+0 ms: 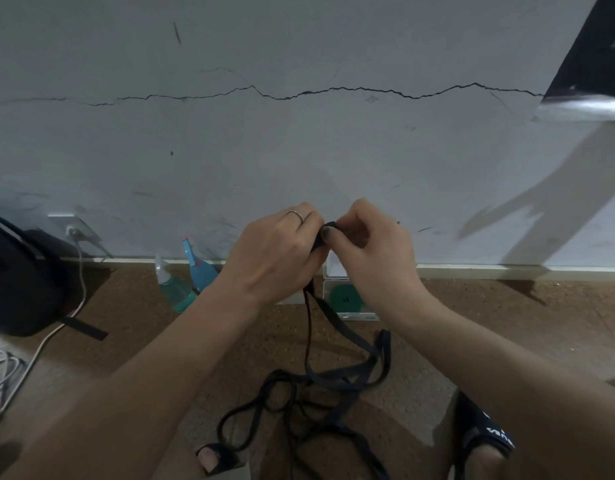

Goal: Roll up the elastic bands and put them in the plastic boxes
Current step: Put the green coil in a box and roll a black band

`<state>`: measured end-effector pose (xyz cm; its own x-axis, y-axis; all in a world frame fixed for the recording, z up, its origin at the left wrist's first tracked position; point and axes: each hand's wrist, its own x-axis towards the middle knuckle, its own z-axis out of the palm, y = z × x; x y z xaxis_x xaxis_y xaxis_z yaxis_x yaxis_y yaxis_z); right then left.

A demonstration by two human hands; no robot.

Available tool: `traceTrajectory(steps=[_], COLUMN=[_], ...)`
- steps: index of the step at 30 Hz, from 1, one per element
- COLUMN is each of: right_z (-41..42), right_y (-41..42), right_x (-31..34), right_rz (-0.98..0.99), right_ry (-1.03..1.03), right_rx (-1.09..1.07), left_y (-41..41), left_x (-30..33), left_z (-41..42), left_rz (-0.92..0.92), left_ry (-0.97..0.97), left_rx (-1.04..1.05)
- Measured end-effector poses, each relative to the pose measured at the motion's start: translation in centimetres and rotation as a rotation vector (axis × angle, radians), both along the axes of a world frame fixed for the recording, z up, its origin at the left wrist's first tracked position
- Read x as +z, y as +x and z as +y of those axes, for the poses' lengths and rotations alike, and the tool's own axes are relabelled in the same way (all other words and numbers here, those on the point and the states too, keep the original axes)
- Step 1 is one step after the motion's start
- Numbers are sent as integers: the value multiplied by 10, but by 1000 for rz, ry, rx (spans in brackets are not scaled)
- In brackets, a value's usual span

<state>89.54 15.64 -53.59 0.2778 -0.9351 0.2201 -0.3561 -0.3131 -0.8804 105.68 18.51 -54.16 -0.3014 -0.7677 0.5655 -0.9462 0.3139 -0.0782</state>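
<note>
Elastic band (337,372) pinched by left hand (276,251) and right hand (368,251); tangled slack at 6 o'clock risks snagging, loosening roll.

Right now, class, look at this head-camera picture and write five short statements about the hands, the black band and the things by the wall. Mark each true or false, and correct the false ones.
1. Both hands pinch the rolled end of the black elastic band. True.
2. The left hand wears a ring. True.
3. The whole band is already rolled up. False: most of it hangs down and lies in loose loops on the brown floor.
4. The clear plastic box by the wall holds a red roll. False: a green round roll lies in it.
5. Two spray bottles stand to the right of the right hand. False: they are left of both hands.
</note>
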Motion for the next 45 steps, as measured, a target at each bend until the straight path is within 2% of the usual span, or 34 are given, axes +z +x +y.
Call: traceTrajectory(steps=[3, 8, 13, 16, 18, 23, 26, 28, 30, 36, 38, 40, 45], right_z=[4, 7, -1, -7, -11, -17, -20, -20, -19, -13, -12, -12, -16], right_y=[1, 5, 9, 11, 10, 4, 1, -1, 0, 5, 7, 6, -1], right_x=[-1, 3, 1, -2, -2, 4, 1, -1, -1, 2, -1, -3, 1], right_rz=[122, 263, 222, 80, -57, -346, -409, -417, -351, 126, 168, 77, -207], right_ry=[-75, 0, 162, 332, 459, 681, 749, 782, 763, 445, 395, 438, 707], right_rx=[7, -10, -40, -9, 10, 104, 205, 244, 232, 178, 181, 169, 295], left_y=[-1, -5, -4, -1, 2, 1, 1, 1, 4, 5, 3, 0, 0], left_x=[-2, -6, -9, -11, -12, -14, -15, -14, -12, -11, -12, -13, -12], left_z=[0, -1, -2, -5, -7, 0, 1, 2, 3, -2, -5, -5, 1], left_rz=[-56, -177, -193, -166, -107, 183, 379, 424, 323, -13, -58, -3, 411], left_ry=[6, 43, 63, 18, -24, 15, 101, 127, 109, 46, 38, 36, 127], left_rx=[-9, -29, -36, -1, 17, 75, 61, 30, 19, -6, -3, 7, 1])
